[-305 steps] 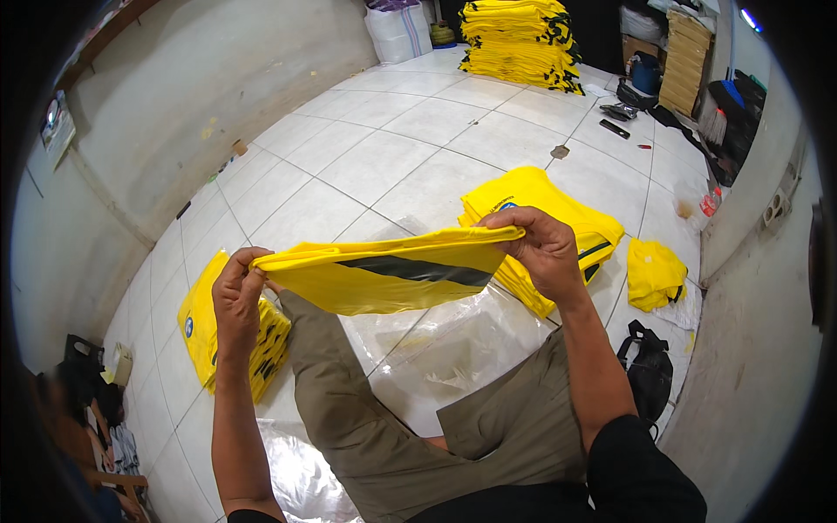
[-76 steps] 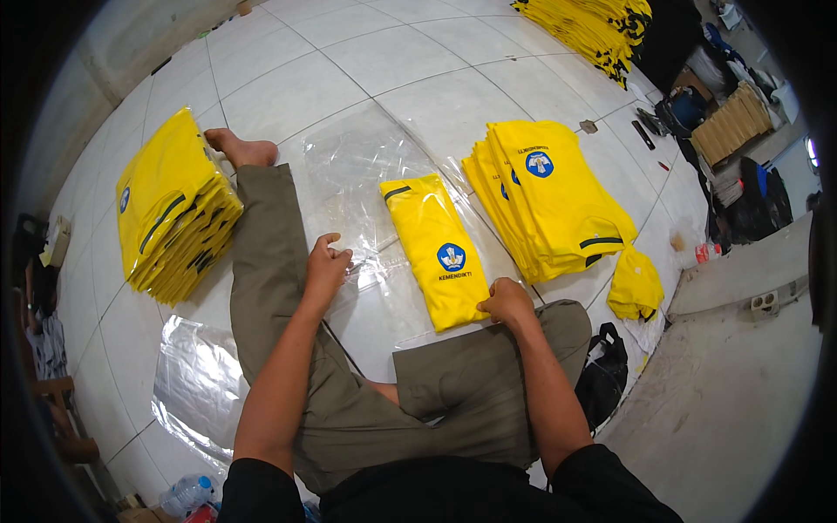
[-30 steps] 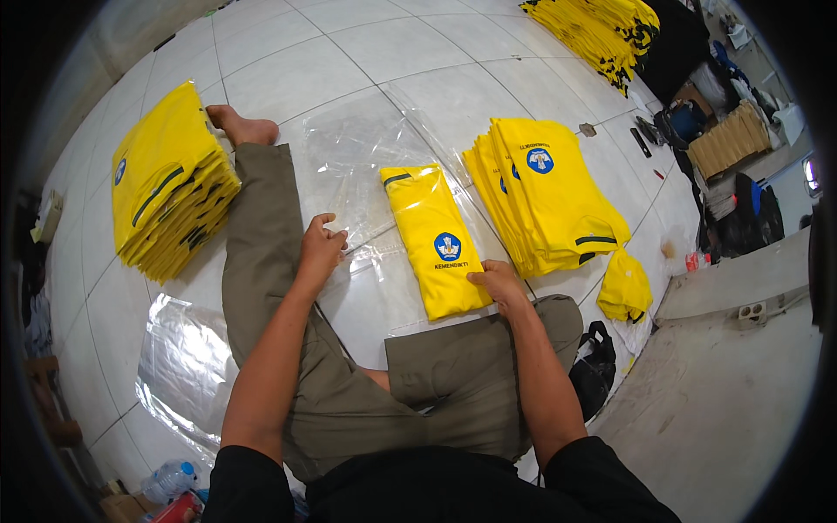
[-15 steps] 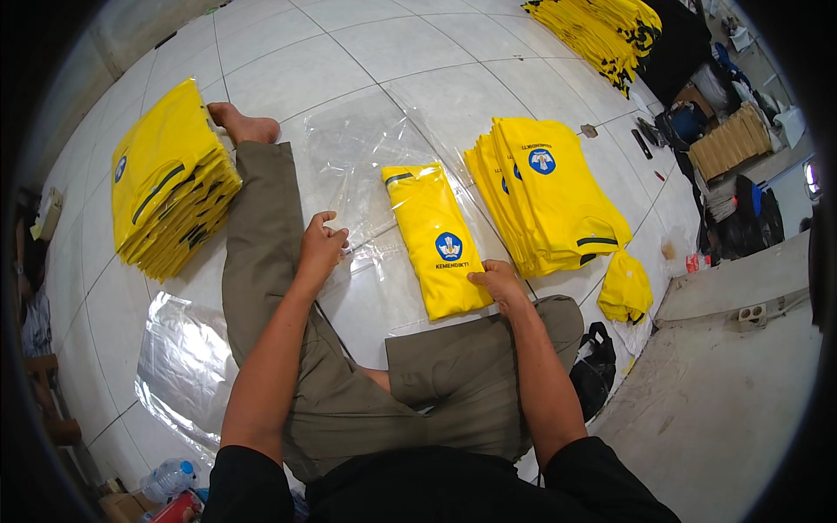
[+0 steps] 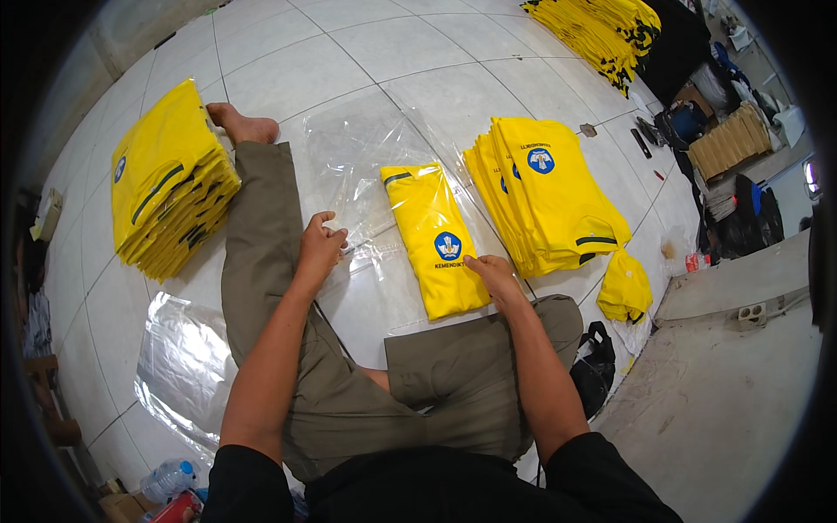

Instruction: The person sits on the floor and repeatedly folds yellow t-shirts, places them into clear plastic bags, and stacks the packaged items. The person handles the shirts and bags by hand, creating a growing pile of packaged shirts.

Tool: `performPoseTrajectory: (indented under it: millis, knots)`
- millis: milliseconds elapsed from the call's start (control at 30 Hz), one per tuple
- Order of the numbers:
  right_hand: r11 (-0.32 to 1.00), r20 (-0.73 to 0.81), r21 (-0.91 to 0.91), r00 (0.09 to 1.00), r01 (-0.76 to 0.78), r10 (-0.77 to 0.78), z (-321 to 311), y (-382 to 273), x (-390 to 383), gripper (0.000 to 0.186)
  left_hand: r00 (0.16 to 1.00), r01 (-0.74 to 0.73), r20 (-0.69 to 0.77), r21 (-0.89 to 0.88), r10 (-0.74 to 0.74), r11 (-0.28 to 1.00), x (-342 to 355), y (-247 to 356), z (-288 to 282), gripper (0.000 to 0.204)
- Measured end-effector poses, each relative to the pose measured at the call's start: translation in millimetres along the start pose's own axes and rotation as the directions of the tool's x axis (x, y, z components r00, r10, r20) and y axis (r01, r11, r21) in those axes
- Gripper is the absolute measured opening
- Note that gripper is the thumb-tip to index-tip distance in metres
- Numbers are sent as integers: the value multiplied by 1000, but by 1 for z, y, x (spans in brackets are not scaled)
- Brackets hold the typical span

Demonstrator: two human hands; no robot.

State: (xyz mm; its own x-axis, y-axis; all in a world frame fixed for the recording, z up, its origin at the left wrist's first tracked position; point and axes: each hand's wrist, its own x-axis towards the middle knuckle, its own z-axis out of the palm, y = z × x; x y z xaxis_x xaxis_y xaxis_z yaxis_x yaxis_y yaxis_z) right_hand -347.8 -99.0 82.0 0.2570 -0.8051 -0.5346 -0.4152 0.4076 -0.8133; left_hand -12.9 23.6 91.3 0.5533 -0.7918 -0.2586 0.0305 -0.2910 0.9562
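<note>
A narrow folded yellow shirt (image 5: 425, 222), with a round blue emblem and a dark stripe, lies in front of me on the floor. Around its upper left part spreads a clear plastic bag (image 5: 349, 144); whether the shirt is inside it, I cannot tell. My left hand (image 5: 321, 250) pinches the bag's near left edge between curled fingers. At the shirt's lower right edge, my right hand (image 5: 493, 277) grips the cloth, fingertips beside the emblem. Just right of the shirt is a pile of folded yellow shirts (image 5: 554, 205).
A tall stack of yellow shirts in plastic (image 5: 170, 183) stands left of my outstretched leg. Flat clear bags (image 5: 185, 366) lie nearer me. More yellow clothing (image 5: 602, 35) is piled far right, and a yellow bundle (image 5: 626, 288) and a black bag (image 5: 595, 370) sit by my right knee.
My right hand has shifted slightly left and up on the shirt, its fingertips now closer to the emblem. The left hand and the bag have hardly moved.
</note>
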Motion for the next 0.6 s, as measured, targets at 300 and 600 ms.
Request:
performPoseTrajectory:
  millis: [300,600]
  knots:
    - [829,276,537,961,-154,-1,15,-36,2,39,1000,-4,3,75,4,997,-5,9,-3,53]
    - [542,456,774,882,-327,-119,27,-16,63,41,999,-42,29,145,38,989,-5,2,9,50]
